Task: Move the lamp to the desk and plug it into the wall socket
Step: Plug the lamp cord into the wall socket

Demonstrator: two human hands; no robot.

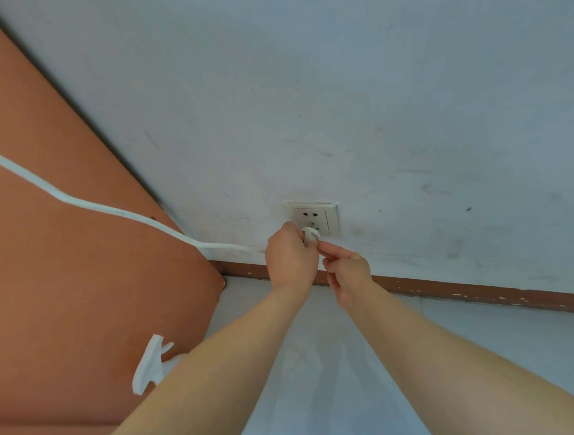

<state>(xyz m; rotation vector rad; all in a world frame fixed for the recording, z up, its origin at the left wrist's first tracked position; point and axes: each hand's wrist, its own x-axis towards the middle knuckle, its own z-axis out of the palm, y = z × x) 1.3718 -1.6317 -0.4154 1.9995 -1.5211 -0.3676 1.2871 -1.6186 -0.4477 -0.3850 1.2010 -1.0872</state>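
Observation:
A cream wall socket (313,217) sits low on the pale wall, just above the brown skirting. A white plug (310,233) is pressed against the socket's lower holes. My left hand (291,257) is closed around the plug and its cable end. My right hand (347,274) pinches the plug from the right with fingertips. The flat white cable (88,204) runs from the plug up and left across the orange-brown desk panel (66,278). The lamp itself is out of view.
A white plastic clip (149,364) sticks out from the desk panel near my left forearm. The brown skirting board (449,290) runs along the bottom of the wall, with pale grey floor (320,365) below it.

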